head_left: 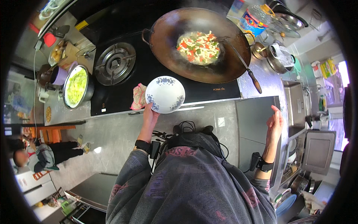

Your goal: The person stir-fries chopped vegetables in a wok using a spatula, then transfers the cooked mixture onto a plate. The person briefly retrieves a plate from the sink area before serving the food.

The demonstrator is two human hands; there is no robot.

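Note:
My left hand [150, 116] grips the near left rim of a white bowl [165, 93] with blue floral decoration. The bowl is tilted towards me at the front edge of the black glass cooktop [193, 93], with nothing in it. My right hand [275, 120] is raised over the counter edge at the right, fingers partly bent and holding nothing. A large iron wok [167, 58] contains chopped food [198, 48] in red, green and pale yellow pieces, with faint steam. A spatula with a wooden handle [254, 81] leans across the wok's right rim, its blade in the wok.
A crumpled cloth [139, 96] lies beside the bowl, near a bare gas burner [115, 63]. Left of it stands a pot of shredded green vegetable [77, 85]. A plastic oil bottle [253, 21] and a steel sink [293, 107] are at right. Another person [46, 156] is far left.

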